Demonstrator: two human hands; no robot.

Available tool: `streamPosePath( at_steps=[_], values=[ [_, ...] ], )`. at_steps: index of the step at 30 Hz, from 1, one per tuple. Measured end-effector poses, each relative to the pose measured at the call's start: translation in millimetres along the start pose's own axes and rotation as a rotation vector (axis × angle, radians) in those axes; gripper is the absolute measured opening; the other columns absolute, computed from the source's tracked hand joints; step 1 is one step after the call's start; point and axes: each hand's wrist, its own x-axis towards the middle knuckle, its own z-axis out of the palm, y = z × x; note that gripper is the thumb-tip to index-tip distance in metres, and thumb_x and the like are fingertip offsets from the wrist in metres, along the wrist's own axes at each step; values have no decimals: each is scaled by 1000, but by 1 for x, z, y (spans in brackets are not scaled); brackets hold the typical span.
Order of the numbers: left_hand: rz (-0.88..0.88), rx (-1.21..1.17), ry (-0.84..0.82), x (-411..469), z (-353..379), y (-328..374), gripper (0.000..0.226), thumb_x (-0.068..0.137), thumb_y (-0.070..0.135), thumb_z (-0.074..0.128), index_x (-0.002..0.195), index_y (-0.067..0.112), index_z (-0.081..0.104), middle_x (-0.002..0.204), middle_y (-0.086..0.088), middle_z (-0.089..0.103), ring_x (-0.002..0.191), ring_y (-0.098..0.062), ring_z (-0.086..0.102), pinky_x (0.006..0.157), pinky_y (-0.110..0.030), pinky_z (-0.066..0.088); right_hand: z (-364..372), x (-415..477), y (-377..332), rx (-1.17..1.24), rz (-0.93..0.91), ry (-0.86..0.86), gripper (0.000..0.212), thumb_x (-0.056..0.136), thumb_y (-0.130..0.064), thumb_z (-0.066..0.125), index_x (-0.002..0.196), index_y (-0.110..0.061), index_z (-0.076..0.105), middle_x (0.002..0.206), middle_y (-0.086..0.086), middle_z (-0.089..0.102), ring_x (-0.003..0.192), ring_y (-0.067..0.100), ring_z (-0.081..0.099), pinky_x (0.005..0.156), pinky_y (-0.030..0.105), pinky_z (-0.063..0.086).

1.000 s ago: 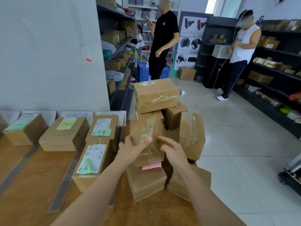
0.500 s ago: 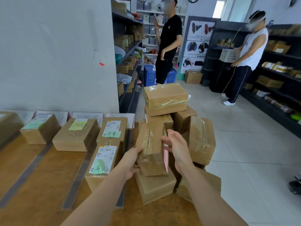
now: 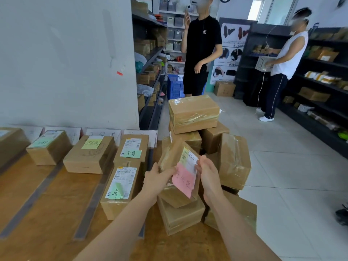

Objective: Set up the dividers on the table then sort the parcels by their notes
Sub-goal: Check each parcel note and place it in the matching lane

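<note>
Head view: your left hand point(image 3: 158, 178) and right hand point(image 3: 209, 176) are clasping the pink-noted parcel point(image 3: 173, 155) above the right-hand pile point(image 3: 194, 113); swinging out carelessly, you are risking knocking it all over.

We see a taped brown parcel point(image 3: 172, 154) tilted, pink note point(image 3: 183, 178) up, over the stacked parcels point(image 3: 194, 113); dividers point(image 3: 93, 202) stripe the table point(image 3: 62, 204).
</note>
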Motion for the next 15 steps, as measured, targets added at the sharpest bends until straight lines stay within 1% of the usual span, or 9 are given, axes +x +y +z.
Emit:
streamPosePath(
  at_steps=[2,3,4,6,7,9,12,14,15],
  values=[
    [-13,-152,-31,-1,-1,-6,102,68,56,72,152,25,24,147,-5,40,124,-25,45,106,-43,36,-4,1,9,-48,8,16,28,103,-34,43,126,-21,51,116,-2,60,97,5,58,70,21,44],
    [-17,-212,-38,0,-1,-9,93,75,51,73,151,26,25,142,-5,46,120,-23,49,107,-43,38,-7,1,12,-54,18,22,33,102,-32,47,133,-22,47,125,-2,58,100,5,57,76,23,46],
    [-19,-269,-46,1,-1,-11,86,80,47,71,150,27,27,137,-4,52,118,-23,51,106,-45,39,-8,2,15,-50,33,27,41,100,-31,50,140,-23,42,134,-2,53,109,7,55,85,27,47],
    [-17,-366,-60,2,0,-12,77,83,47,68,148,29,31,127,-2,60,114,-23,56,103,-48,44,-10,3,18,-36,69,17,57,97,-34,56,148,-25,31,147,-2,44,130,18,46,107,40,40],
    [-4,-398,-67,2,0,-11,74,83,48,68,146,29,34,123,-2,63,112,-22,58,99,-47,47,-10,3,19,-25,79,10,60,96,-36,57,149,-26,30,149,-2,42,134,20,43,111,45,37],
    [27,-444,-81,0,1,-9,70,83,48,67,144,27,39,118,-2,68,110,-22,62,91,-42,51,-9,1,19,6,78,-2,56,97,-38,54,148,-28,33,145,-2,48,132,20,45,111,51,37],
    [54,-492,-107,-6,2,-6,67,86,48,63,145,26,38,119,-2,69,112,-22,62,81,-35,51,-8,-1,16,47,39,-22,50,98,-36,53,145,-32,38,140,-4,53,129,18,48,109,53,38],
    [82,-498,-111,-10,2,-5,67,88,48,60,147,26,36,122,-2,67,114,-20,61,83,-35,50,-8,-3,14,49,2,-32,51,97,-38,54,146,-35,38,141,-6,52,131,17,47,110,53,38],
    [98,-496,-106,-12,1,-4,69,87,49,61,147,27,35,123,-1,67,115,-20,60,89,-37,49,-7,-4,12,45,-22,-35,52,96,-39,55,145,-36,38,141,-7,52,131,16,47,110,52,38]
  ],
)
